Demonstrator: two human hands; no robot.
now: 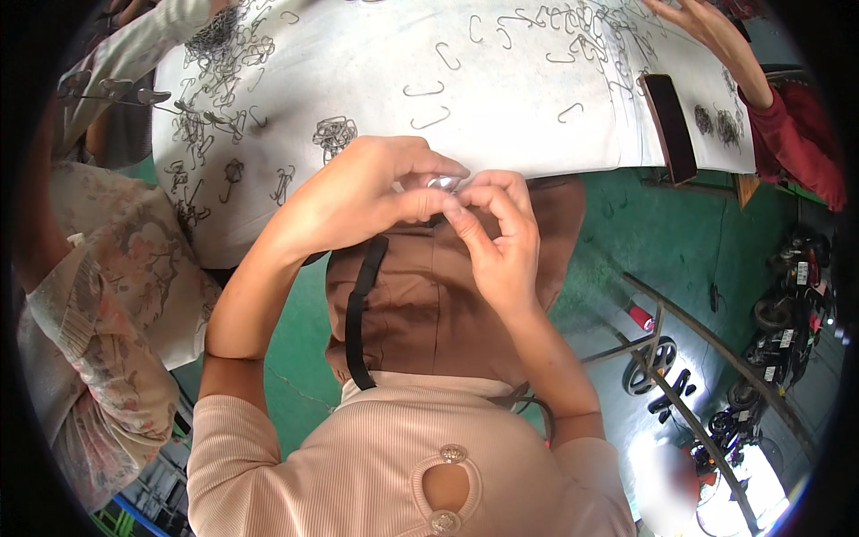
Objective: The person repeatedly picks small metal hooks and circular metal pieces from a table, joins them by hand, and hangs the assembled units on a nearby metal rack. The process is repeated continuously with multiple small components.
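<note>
My left hand (376,192) and my right hand (503,225) meet above my lap, close to the near edge of the white-covered table (358,54). Between their fingertips is a small shiny metal piece (443,183). Both hands are closed in a pinch on it; fingers partly cover it, so its exact shape is hidden. Just beyond my left wrist lies a tangled clump of dark wire hooks (334,136). A few single hooks (429,116) are scattered farther out on the cover.
A dark phone (669,130) lies at the table's right edge. More hooks (215,54) are heaped at the left, beside a person in a floral top (125,286). At far right is another person's hand (707,31). A metal frame (707,358) stands low on the green floor.
</note>
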